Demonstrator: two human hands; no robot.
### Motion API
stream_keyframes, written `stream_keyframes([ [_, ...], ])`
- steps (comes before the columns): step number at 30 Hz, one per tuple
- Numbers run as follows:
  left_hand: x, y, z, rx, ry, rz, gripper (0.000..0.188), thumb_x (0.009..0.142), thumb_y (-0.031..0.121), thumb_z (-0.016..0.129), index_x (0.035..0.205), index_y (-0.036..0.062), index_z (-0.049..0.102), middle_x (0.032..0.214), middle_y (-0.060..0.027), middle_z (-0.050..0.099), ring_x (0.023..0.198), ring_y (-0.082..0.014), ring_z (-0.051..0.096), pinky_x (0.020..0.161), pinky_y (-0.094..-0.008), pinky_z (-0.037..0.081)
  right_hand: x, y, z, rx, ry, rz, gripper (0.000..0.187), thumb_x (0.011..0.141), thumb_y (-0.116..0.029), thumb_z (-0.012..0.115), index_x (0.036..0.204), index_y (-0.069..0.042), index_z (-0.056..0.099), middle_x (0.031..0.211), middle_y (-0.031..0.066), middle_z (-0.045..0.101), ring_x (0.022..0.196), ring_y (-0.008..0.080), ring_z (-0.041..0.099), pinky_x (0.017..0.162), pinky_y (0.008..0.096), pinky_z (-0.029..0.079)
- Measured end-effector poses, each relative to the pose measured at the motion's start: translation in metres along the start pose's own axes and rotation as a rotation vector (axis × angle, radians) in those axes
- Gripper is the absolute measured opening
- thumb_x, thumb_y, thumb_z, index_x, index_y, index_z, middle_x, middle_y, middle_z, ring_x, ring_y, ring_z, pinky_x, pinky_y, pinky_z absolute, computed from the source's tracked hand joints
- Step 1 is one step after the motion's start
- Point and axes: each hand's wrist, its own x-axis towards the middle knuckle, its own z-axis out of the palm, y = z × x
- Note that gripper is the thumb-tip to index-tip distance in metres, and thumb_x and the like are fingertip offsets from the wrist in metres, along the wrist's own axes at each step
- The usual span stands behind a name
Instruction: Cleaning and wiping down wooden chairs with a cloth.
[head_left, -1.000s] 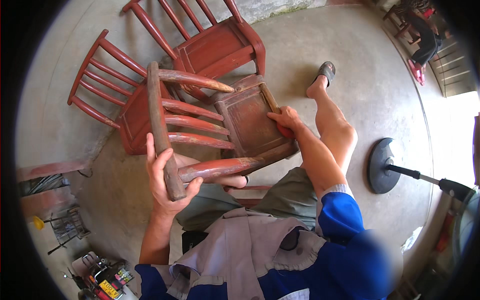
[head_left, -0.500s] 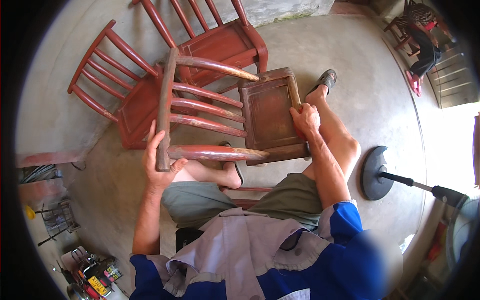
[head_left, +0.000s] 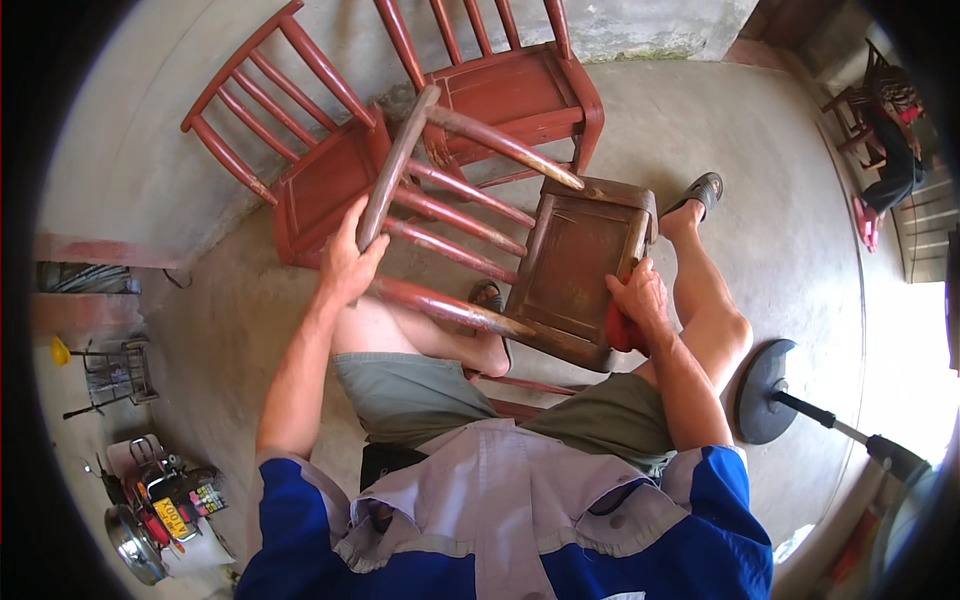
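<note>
A worn wooden chair [head_left: 570,262], its red-brown paint rubbed thin, is held tilted in front of me above my lap, its seat to the right and its slatted back to the left. The fingers of my left hand [head_left: 350,258] wrap round the top rail [head_left: 402,150] of that back. At the seat's right edge my right hand [head_left: 642,297] is closed on a rounded red object [head_left: 624,330]; the palm covers much of it, so its kind is unclear. It lies against the side of the seat.
Two red chairs [head_left: 330,180] [head_left: 510,100] stand close beyond the held one, by the wall. A round black stand base [head_left: 765,392] with a pole is at my right. A motorbike [head_left: 165,505] is at lower left. Another person [head_left: 890,175] sits at the far right.
The held chair has turned clockwise, its seat end dropping lower and nearer me. My left hand has moved up along the top rail; my right hand went down with the red object. The view has shifted.
</note>
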Motion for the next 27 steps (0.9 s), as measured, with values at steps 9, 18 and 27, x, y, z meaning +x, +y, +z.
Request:
stream_keyframes([
  [9,0.075,-0.044,-0.001,0.348,0.067,0.038,0.067,0.091,0.027,0.068,0.150,0.0104,0.041,0.138,-0.0223,0.057,0.126,-0.0401,0.057,0.104,-0.0485,0.046,-0.013,-0.019,0.023,0.308,-0.011,-0.095,0.073,0.079,-0.049,0.080,0.118,0.007,0.053,0.107,0.0240,0.071,0.101,0.0404,0.070,0.089,0.0458,0.055],
  [18,0.057,-0.088,0.006,0.445,-0.008,-0.108,0.078,0.089,0.030,0.070,0.153,0.0047,0.035,0.149,-0.0255,0.045,0.138,-0.0410,0.044,0.115,-0.0463,0.036,-0.016,-0.033,0.025,0.526,0.006,-0.323,0.055,0.081,-0.026,0.076,0.124,0.002,0.056,0.114,0.0240,0.064,0.109,0.0389,0.063,0.100,0.0437,0.049],
  [27,-0.009,0.025,0.092,0.103,-0.063,0.342,0.059,0.082,0.016,0.075,0.135,0.0016,0.054,0.132,-0.0220,0.060,0.125,-0.0392,0.056,0.108,-0.0469,0.044,0.013,-0.023,0.008,0.933,0.003,-0.220,0.031,0.086,-0.017,0.076,0.110,-0.001,0.064,0.094,0.0087,0.072,0.086,0.0166,0.068,0.080,0.0332,0.056],
])
